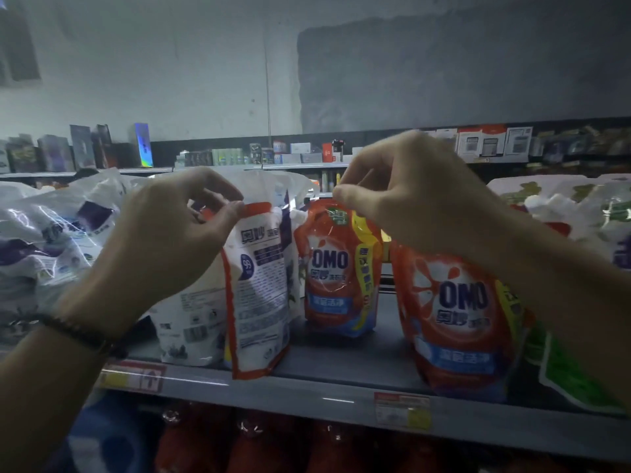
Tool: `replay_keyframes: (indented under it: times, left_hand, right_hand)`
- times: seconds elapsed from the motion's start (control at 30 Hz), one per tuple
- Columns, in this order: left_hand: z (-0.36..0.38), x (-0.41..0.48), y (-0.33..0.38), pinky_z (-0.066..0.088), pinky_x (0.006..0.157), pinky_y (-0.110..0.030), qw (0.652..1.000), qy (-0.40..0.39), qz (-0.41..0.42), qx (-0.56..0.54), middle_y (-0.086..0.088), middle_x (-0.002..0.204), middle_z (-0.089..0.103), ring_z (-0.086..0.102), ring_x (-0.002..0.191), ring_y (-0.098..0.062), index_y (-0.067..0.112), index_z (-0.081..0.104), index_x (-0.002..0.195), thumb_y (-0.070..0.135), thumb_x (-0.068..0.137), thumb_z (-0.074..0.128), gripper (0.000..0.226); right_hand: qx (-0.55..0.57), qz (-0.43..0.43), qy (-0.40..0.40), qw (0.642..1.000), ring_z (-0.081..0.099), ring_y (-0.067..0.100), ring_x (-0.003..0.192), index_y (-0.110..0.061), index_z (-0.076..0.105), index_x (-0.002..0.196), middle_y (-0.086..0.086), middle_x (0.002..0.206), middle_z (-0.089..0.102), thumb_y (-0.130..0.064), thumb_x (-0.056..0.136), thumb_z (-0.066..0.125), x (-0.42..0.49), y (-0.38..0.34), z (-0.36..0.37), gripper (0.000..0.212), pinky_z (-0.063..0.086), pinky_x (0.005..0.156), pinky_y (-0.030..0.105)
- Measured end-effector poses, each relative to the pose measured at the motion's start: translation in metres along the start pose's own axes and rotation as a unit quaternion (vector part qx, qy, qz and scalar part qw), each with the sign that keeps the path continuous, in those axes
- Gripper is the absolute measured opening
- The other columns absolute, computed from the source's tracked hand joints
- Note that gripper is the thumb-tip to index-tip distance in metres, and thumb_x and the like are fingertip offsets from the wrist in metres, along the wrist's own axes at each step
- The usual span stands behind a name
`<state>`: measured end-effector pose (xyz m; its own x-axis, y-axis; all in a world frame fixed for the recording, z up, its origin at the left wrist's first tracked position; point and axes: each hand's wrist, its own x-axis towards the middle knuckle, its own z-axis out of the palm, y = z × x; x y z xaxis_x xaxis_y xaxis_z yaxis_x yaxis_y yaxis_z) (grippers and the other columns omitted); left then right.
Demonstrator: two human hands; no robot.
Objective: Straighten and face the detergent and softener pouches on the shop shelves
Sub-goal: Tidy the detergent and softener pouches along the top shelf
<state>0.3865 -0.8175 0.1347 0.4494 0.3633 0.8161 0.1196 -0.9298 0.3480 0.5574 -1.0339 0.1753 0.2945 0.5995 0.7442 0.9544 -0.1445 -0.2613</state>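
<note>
- Our left hand (pixel 164 240) pinches the top corner of the white pouch (pixel 259 295), which stands back-label out at the shelf (pixel 290 392) lip.
- Our right hand (pixel 409 203) pinches the top of the rear OMO pouch (pixel 338 268), set further back.
- Bare shelf shows in front of it.
- A front OMO pouch (pixel 461 322) stands at the edge to the right.

Two red OMO pouches (pixel 336 268) (pixel 461 312), two hands (pixel 170 240) (pixel 420 199)
</note>
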Motion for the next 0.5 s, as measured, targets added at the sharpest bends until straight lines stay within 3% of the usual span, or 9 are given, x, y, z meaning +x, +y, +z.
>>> replay_keyframes:
  times: [0.17, 0.27, 0.43, 0.5]
  left_hand:
    - [0.004, -0.036, -0.03, 0.05, 0.068, -0.018, 0.991, 0.037, -0.063, -0.115, 0.011, 0.114, 0.069, 0.067, 0.096, -0.001, 0.03, 0.064, 0.12, 0.025, 0.096, 0.075, 0.026]
    - [0.018, -0.065, -0.042, 0.053, 0.073, -0.011, 0.973, 0.024, -0.09, -0.212, 0.019, 0.124, 0.064, 0.065, 0.108, 0.007, 0.035, 0.055, 0.129, 0.014, 0.097, 0.071, 0.042]
    - [0.044, -0.091, -0.061, 0.056, 0.093, -0.015, 0.947, -0.05, -0.106, -0.298, 0.026, 0.134, 0.06, 0.061, 0.121, 0.014, 0.036, 0.038, 0.154, 0.007, 0.097, 0.071, 0.072]
    - [0.053, -0.096, -0.065, 0.051, 0.1, -0.01, 0.944, -0.072, -0.102, -0.304, 0.042, 0.13, 0.059, 0.056, 0.124, 0.02, 0.04, 0.035, 0.152, 0.004, 0.096, 0.072, 0.077]
  right_hand:
    - [0.044, 0.035, -0.021, 0.998, 0.071, -0.004, 0.071, -0.026, 0.077, 0.088, -0.014, 0.075, 0.074, -0.031, 0.094, 0.078, -0.02, -0.025, 0.055, 0.008, 0.058, 0.061, 0.015]
    - [0.058, 0.07, -0.004, 0.996, 0.071, -0.005, 0.077, -0.027, 0.077, 0.094, -0.015, 0.08, 0.074, -0.034, 0.093, 0.08, -0.04, -0.034, 0.09, 0.008, 0.058, 0.067, 0.014]
    - [0.07, 0.144, 0.037, 0.986, 0.071, -0.003, 0.089, -0.034, 0.073, 0.109, -0.017, 0.096, 0.075, -0.048, 0.09, 0.079, -0.055, -0.041, 0.134, 0.024, 0.062, 0.077, 0.025]
    - [0.064, 0.158, 0.05, 0.984, 0.069, -0.004, 0.096, -0.036, 0.071, 0.114, -0.019, 0.103, 0.074, -0.053, 0.09, 0.077, -0.057, -0.045, 0.145, 0.03, 0.062, 0.082, 0.027]
